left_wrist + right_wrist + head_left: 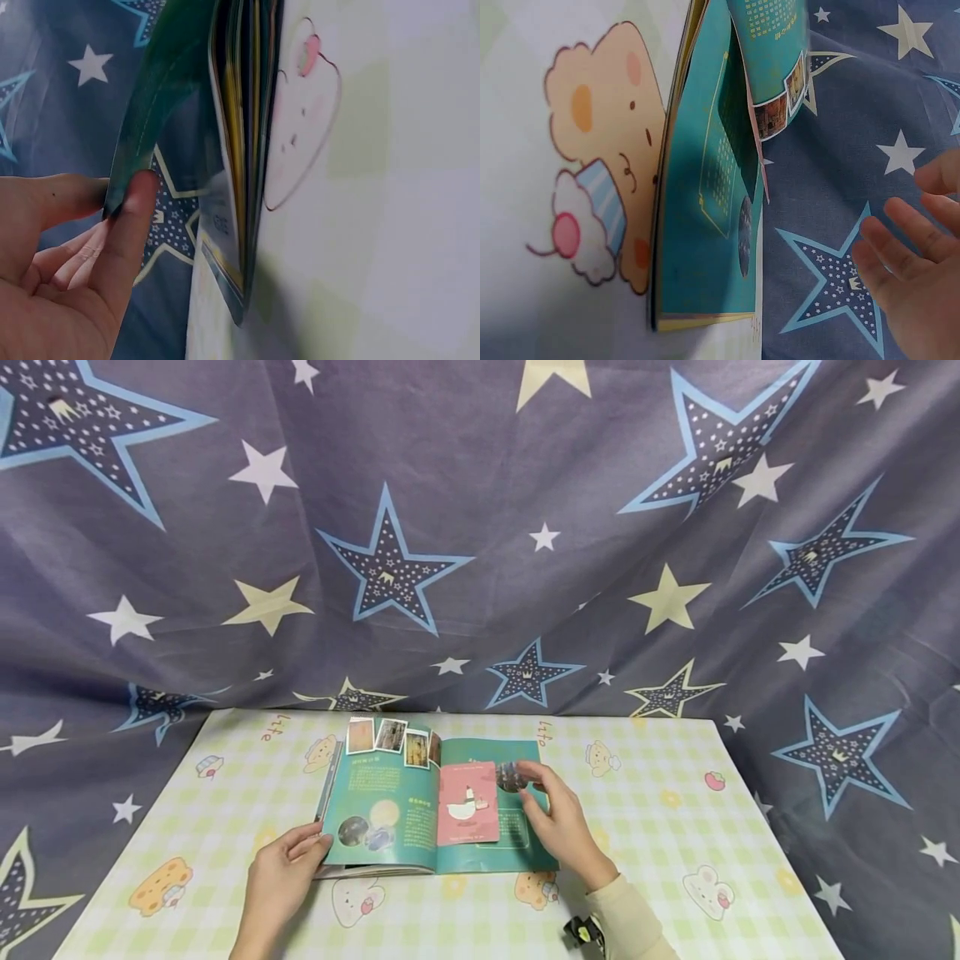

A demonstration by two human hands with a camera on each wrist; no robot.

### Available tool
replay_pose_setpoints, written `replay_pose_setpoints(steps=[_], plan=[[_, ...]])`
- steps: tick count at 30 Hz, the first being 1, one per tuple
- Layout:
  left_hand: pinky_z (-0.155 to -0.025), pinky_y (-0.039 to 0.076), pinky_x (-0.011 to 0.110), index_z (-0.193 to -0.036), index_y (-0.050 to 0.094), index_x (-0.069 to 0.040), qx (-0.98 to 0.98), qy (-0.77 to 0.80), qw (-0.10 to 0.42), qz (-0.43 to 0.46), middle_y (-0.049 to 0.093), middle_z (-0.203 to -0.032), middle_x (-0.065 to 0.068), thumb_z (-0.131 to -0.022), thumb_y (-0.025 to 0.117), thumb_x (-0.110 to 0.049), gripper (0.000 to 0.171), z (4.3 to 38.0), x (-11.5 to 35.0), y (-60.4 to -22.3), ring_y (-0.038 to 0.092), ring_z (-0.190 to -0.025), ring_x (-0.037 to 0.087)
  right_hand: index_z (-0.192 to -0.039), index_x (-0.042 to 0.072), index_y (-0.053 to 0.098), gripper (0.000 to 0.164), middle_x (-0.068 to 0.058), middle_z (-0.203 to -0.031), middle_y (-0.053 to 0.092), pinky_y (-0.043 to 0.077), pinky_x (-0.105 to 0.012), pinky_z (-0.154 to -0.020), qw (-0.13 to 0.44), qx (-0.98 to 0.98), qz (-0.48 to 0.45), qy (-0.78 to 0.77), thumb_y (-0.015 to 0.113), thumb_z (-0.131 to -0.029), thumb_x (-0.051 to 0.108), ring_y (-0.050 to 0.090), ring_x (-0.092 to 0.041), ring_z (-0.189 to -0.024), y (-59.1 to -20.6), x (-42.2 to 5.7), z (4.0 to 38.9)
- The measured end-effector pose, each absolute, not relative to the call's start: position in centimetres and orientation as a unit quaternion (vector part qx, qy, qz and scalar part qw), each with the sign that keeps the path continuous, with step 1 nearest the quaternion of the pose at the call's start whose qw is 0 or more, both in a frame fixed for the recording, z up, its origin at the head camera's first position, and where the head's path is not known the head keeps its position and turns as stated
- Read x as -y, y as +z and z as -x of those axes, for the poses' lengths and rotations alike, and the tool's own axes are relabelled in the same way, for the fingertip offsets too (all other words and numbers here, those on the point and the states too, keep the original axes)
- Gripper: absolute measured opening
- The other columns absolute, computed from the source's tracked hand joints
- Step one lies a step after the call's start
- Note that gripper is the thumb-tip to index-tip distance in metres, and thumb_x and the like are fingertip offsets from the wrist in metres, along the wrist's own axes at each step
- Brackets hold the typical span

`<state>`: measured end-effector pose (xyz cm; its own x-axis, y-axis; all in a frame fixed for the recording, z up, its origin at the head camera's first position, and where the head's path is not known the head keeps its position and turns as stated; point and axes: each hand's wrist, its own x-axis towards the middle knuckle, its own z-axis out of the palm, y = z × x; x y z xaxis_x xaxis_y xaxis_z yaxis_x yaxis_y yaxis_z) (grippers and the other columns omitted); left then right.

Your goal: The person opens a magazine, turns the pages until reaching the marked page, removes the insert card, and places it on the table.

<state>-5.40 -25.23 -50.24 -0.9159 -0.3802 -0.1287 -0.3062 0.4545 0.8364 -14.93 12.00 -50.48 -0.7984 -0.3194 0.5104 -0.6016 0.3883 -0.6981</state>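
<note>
A magazine with teal pages (487,860) lies spread on the table in the head view. At its left edge, my left hand (281,872) pinches a page between thumb and fingers. That page (146,97) is raised and bent away from the stack beneath, as the left wrist view shows. A pink card (468,828) with a white picture rests on the right page beside the fold. My right hand (558,822) hovers at the right page's outer side with relaxed, parted fingers. In the right wrist view its fingers (900,247) hold nothing and are apart from the magazine.
A pale checked tablecloth (660,893) with cartoon prints covers the table. Behind it and at the sides hangs a dark curtain (480,610) with stars. A small black object (581,932) is next to my right sleeve (630,918).
</note>
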Motion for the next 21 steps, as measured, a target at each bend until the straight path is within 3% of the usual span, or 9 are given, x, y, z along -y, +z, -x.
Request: replay_pose_setpoints(steps=[4,7,11,15,21], plan=[[-0.099,0.049,0.053,-0.131,0.064,-0.001,0.858,-0.473,0.034,-0.198,0.074,-0.109,0.012,-0.098,0.067,-0.034,0.047,5.3,25.3,-50.6,0.071,-0.1,0.027,-0.138,0.0,0.052,0.039,-0.007,-0.132,0.06,0.053,-0.053,-0.094,0.147,0.816,-0.279,0.484,0.06,-0.099,0.0,0.059,-0.027,-0.119,-50.7,-11.9,15.0],[-0.098,0.051,0.05,-0.134,0.062,-0.002,0.863,-0.466,0.029,-0.192,0.071,-0.116,0.016,-0.099,0.065,-0.035,0.048,5.4,25.2,-50.8,0.069,-0.105,0.029,-0.136,-0.001,0.053,0.038,-0.013,-0.13,0.06,0.053,-0.054,-0.093,0.14,0.811,-0.27,0.5,0.06,-0.099,-0.001,0.059,-0.034,-0.117,-50.8,-11.8,15.1],[-0.092,0.056,0.045,-0.136,0.058,0.001,0.88,-0.443,0.028,-0.169,0.066,-0.123,0.024,-0.099,0.066,-0.032,0.05,5.5,24.7,-50.9,0.066,-0.11,0.034,-0.136,0.007,0.055,0.04,-0.019,-0.126,0.062,0.054,-0.055,-0.092,0.121,0.804,-0.248,0.526,0.061,-0.098,-0.004,0.06,-0.039,-0.115,-50.9,-11.6,15.0],[-0.096,0.052,0.054,-0.137,0.056,0.004,0.902,-0.405,0.036,-0.145,0.058,-0.13,0.031,-0.098,0.066,-0.028,0.051,5.6,24.1,-50.9,0.06,-0.117,0.044,-0.137,0.009,0.055,0.042,-0.018,-0.124,0.063,0.054,-0.054,-0.092,0.102,0.803,-0.225,0.542,0.061,-0.097,-0.005,0.061,-0.037,-0.113,-51.2,-11.4,15.1],[-0.105,0.039,0.065,-0.14,0.053,0.004,0.928,-0.36,0.035,-0.093,0.049,-0.141,0.031,-0.096,0.069,-0.022,0.053,6.0,22.9,-51.1,0.044,-0.13,0.051,-0.14,0.005,0.051,0.042,-0.015,-0.127,0.062,0.057,-0.039,-0.091,0.059,0.819,-0.194,0.536,0.062,-0.1,0.003,0.062,-0.03,-0.114,-51.7,-11.0,15.1]])
